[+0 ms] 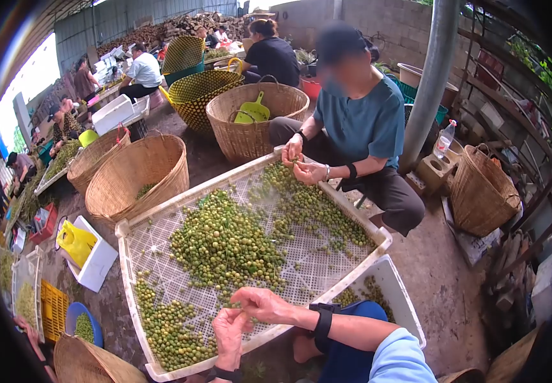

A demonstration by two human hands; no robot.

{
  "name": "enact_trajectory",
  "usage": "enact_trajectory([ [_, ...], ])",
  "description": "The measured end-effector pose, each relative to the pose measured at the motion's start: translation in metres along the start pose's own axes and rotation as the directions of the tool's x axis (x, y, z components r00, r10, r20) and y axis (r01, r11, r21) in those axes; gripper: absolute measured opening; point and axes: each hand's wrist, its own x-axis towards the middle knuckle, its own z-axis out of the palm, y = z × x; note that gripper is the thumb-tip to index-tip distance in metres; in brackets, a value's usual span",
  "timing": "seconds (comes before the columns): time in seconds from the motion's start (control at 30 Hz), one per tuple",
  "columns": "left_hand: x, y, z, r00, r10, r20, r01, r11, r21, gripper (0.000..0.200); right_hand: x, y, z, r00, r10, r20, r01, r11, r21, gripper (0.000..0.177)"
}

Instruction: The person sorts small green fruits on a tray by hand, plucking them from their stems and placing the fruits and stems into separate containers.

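Observation:
A white mesh tray (383, 240) lies before me, with a large heap of small green fruits (225, 239) in its middle and more at the near left and far right. Over its near edge my two hands meet. My left hand (230, 332) is raised with its fingers pinched together; whatever it holds is too small to make out. My right hand (263, 305) reaches in from the right, its fingers closed against the left fingertips, and its contents are hidden too. Both wrists wear black bands. Across the tray a co-worker's hands (301, 165) hold something small and green.
A white box (407, 300) with fruits stands under the tray's right corner. Wicker baskets (177, 167) stand beyond the left edge, and another basket (483, 191) is at the right, past a metal post (430, 83). A blue bowl (97, 325) sits at lower left. Several people work behind.

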Motion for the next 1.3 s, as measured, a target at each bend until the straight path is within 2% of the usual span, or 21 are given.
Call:
enact_trajectory([
  [0.07, -0.003, 0.011, 0.005, 0.999, -0.016, -0.036, 0.018, 0.999, 0.044, 0.014, -0.001, 0.000, 0.003, 0.995, -0.085, -0.048, 0.081, 0.993, -0.087, 0.029],
  [0.17, -0.006, 0.023, 0.008, 0.997, 0.076, 0.012, -0.077, 0.989, 0.128, 0.013, -0.003, -0.002, 0.003, 0.995, 0.095, 0.033, -0.100, 0.938, 0.332, 0.026],
  [0.2, -0.004, 0.026, 0.007, 0.997, 0.072, 0.008, -0.073, 0.989, 0.128, 0.013, -0.002, -0.002, 0.001, 0.994, 0.099, 0.036, -0.105, 0.937, 0.334, 0.026],
  [0.27, 0.000, 0.034, 0.001, 0.992, 0.026, 0.124, -0.058, 0.964, 0.261, 0.012, -0.004, 0.001, -0.001, 0.986, 0.144, 0.086, -0.167, 0.779, 0.604, 0.027],
  [0.3, 0.002, 0.037, -0.006, 0.987, -0.008, 0.159, -0.071, 0.869, 0.489, 0.011, -0.003, 0.008, 0.001, 0.991, 0.124, 0.056, -0.128, 0.715, 0.687, 0.028],
  [0.33, 0.002, 0.037, -0.006, 0.989, -0.031, 0.145, -0.044, 0.870, 0.491, 0.011, -0.002, 0.005, -0.005, 0.993, 0.112, 0.030, -0.104, 0.748, 0.655, 0.026],
  [0.4, 0.001, 0.038, -0.008, 0.916, 0.201, 0.346, -0.400, 0.439, 0.804, 0.017, 0.000, -0.014, -0.017, 0.997, 0.059, -0.041, -0.029, 0.855, 0.518, 0.033],
  [0.47, 0.005, 0.035, 0.003, 0.825, 0.450, 0.342, -0.503, 0.310, 0.807, 0.024, -0.002, -0.017, -0.013, 0.985, 0.132, -0.110, -0.080, 0.919, 0.385, 0.041],
  [0.5, 0.000, 0.034, 0.008, 0.940, 0.308, 0.145, -0.325, 0.686, 0.651, 0.026, -0.007, -0.019, -0.005, 0.971, 0.206, -0.123, -0.139, 0.902, 0.409, 0.036],
  [0.53, -0.005, 0.031, 0.007, 0.993, 0.114, -0.018, -0.099, 0.926, 0.365, 0.027, -0.013, -0.007, 0.005, 0.964, 0.244, -0.109, -0.195, 0.922, 0.335, 0.034],
  [0.57, -0.007, 0.032, 0.007, 0.997, -0.052, -0.057, 0.059, 0.990, 0.131, 0.024, -0.016, -0.012, 0.009, 0.988, 0.107, -0.114, -0.108, 0.994, 0.002, 0.034],
  [0.6, -0.011, 0.032, 0.007, 0.978, -0.203, -0.053, 0.196, 0.973, -0.123, 0.022, -0.018, -0.011, 0.017, 0.991, -0.078, -0.112, 0.050, 0.970, -0.236, 0.032],
  [0.67, -0.018, 0.004, -0.010, 0.978, -0.204, -0.049, 0.196, 0.971, -0.135, 0.020, -0.026, 0.001, 0.030, 0.991, -0.127, -0.047, 0.105, 0.938, -0.331, 0.041],
  [0.77, -0.026, -0.013, -0.017, 0.984, -0.165, -0.059, 0.154, 0.976, -0.155, 0.017, -0.032, -0.003, 0.040, 0.997, 0.073, 0.018, -0.066, 0.970, -0.234, 0.054],
  [0.87, -0.025, -0.016, -0.028, 0.980, -0.168, -0.106, 0.144, 0.969, -0.201, 0.020, -0.030, -0.013, 0.034, 0.988, 0.061, 0.141, -0.041, 0.990, -0.137, 0.063],
  [0.93, -0.021, -0.020, -0.028, 0.989, -0.100, -0.108, 0.081, 0.982, -0.171, 0.019, -0.021, -0.003, 0.028, 0.983, 0.033, 0.182, -0.004, 0.988, -0.152, 0.044],
  [1.0, -0.015, -0.011, -0.021, 0.983, -0.097, -0.158, 0.072, 0.985, -0.155, 0.017, -0.012, 0.004, 0.014, 0.999, -0.051, 0.004, 0.049, 0.929, -0.366, 0.029],
  [1.07, -0.011, -0.005, -0.022, 0.984, -0.120, -0.129, 0.083, 0.962, -0.260, 0.015, 0.002, 0.014, -0.012, 0.981, 0.001, -0.196, -0.138, 0.715, -0.686, 0.025],
  [1.13, -0.009, -0.003, -0.023, 0.981, -0.159, -0.112, 0.118, 0.945, -0.305, 0.018, 0.016, 0.028, -0.038, 0.943, 0.097, -0.317, -0.317, 0.545, -0.777, 0.028],
  [1.27, -0.004, 0.002, -0.015, 0.981, -0.189, -0.053, 0.156, 0.914, -0.375, 0.024, 0.018, 0.081, -0.058, 0.946, 0.070, -0.318, -0.291, 0.617, -0.731, 0.032],
  [1.3, -0.002, 0.003, -0.014, 0.985, -0.172, 0.018, 0.164, 0.898, -0.407, 0.024, 0.019, 0.083, -0.061, 0.929, 0.146, -0.340, -0.343, 0.683, -0.645, 0.034],
])
